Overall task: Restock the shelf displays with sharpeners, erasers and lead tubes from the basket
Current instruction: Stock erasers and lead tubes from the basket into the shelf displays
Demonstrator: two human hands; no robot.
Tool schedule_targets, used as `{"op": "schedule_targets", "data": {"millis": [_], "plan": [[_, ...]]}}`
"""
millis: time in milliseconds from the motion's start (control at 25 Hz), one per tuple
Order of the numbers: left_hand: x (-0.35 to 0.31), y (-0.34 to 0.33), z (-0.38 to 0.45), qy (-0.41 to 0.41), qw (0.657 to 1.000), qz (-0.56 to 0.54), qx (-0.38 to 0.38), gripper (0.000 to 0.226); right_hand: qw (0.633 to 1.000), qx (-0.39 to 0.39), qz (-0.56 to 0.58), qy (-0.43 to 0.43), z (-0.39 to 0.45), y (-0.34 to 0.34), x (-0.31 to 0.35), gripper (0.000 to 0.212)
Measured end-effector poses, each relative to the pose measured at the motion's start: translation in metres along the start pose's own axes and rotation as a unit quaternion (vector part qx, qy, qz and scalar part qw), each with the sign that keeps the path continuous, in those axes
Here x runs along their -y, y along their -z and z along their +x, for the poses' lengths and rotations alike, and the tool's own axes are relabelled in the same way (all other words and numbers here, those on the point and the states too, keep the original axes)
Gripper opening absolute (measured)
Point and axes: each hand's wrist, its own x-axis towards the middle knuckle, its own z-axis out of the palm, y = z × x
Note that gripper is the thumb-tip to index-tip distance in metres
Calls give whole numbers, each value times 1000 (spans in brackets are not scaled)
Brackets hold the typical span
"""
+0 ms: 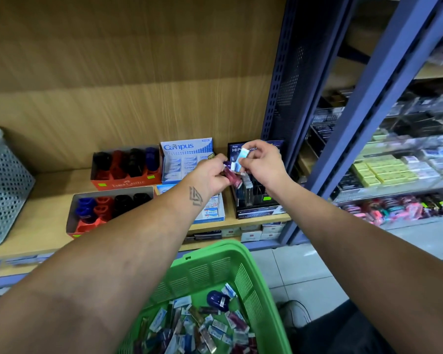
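My left hand (210, 175) grips a bunch of small items, among them dark red lead tubes (232, 178). My right hand (262, 163) pinches a small white and blue eraser (243, 154) just above them, over the black lead-tube display (256, 200). Behind my hands stands the white and blue Campus eraser box (183, 157). Two orange sharpener boxes (125, 167) (105, 210) hold red, black and blue sharpeners. Below, the green basket (215, 267) holds several erasers, lead tubes and a blue sharpener (218, 298).
A grey perforated bin (3, 185) stands at the left of the wooden shelf (49, 200). A blue metal upright (287, 85) borders the shelf on the right; past it are shelves packed with stationery. My shoe (296, 314) rests on the tiled floor.
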Motion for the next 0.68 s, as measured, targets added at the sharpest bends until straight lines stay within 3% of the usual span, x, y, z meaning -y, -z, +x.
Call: {"op": "schedule_targets", "data": {"millis": [200,280,440,680], "plan": [[4,19,16,9,997,75,-8,10,997,-67,36,-8,2,9,-12,19],[0,33,18,12,996,91,1,8,999,-44,-10,-18,3,14,-20,12],[-2,48,13,2,996,88,24,4,972,52,-230,16,3,6,-38,9],[7,55,10,15,998,46,42,10,975,53,-214,5,9,-5,-40,11]]}}
